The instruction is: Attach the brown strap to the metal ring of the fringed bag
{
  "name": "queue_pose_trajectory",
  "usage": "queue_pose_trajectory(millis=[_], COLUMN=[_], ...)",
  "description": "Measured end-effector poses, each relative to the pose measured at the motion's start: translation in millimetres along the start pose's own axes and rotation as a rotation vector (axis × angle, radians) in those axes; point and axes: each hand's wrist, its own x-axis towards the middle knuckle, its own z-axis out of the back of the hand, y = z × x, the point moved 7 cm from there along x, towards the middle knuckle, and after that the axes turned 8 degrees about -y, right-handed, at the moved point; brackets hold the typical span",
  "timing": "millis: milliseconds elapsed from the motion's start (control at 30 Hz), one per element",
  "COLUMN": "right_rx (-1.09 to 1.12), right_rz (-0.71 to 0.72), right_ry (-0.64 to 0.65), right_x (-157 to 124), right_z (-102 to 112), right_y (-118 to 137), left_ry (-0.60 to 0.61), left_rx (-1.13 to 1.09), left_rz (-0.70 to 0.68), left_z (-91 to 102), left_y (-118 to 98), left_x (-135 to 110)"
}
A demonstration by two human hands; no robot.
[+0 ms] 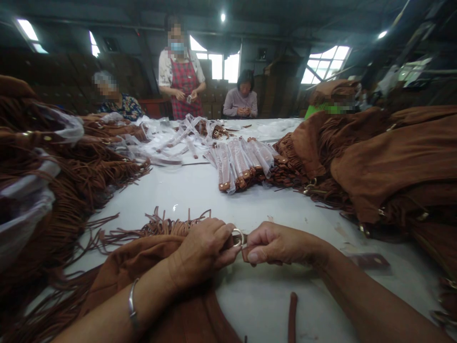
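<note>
A brown suede fringed bag (143, 267) lies on the white table (200, 190) right in front of me. My left hand (203, 247) grips the bag's edge at a metal ring (237, 237). My right hand (274, 244) pinches the end of a brown leather strap (245, 252) right at that ring. The two hands almost touch. The strap runs under my right arm; its free end (293, 317) shows near the table's front edge. A silver bangle (132, 300) sits on my left wrist.
Heaps of brown fringed bags rise at left (53, 190) and right (392, 162). Straps in clear plastic sleeves (239, 162) lie mid-table. A small brown leather piece (369, 260) rests at right. Several other people work at the far end, one standing in a plaid apron (182, 81).
</note>
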Motion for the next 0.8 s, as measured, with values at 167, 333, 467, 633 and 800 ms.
queue_pose_trajectory(millis=[167,333,467,633,800], right_rx=[0.029,0.023,0.073,0.094,0.032], right_rz=[-0.011,-0.018,-0.011,-0.012,0.004], right_ry=[-0.042,-0.086,-0.152,-0.135,-0.125], right_x=[1.4,3.3,5.8,7.2,8.5], right_z=[0.8,0.3,-0.5,0.1,-2.7], right_y=[0.2,1.5,3.8,-0.5,-2.9], left_ry=[0.015,0.051,0.074,0.043,0.080], left_rx=[-0.011,-0.037,-0.119,-0.143,-0.198], left_rz=[-0.031,0.002,0.064,0.147,0.138], left_z=[-2.4,-3.6,-3.5,-3.1,-6.0], left_y=[0.2,3.4,8.6,14.9,14.6], left_x=[-1.6,-3.8,-3.0,-1.5,-1.6])
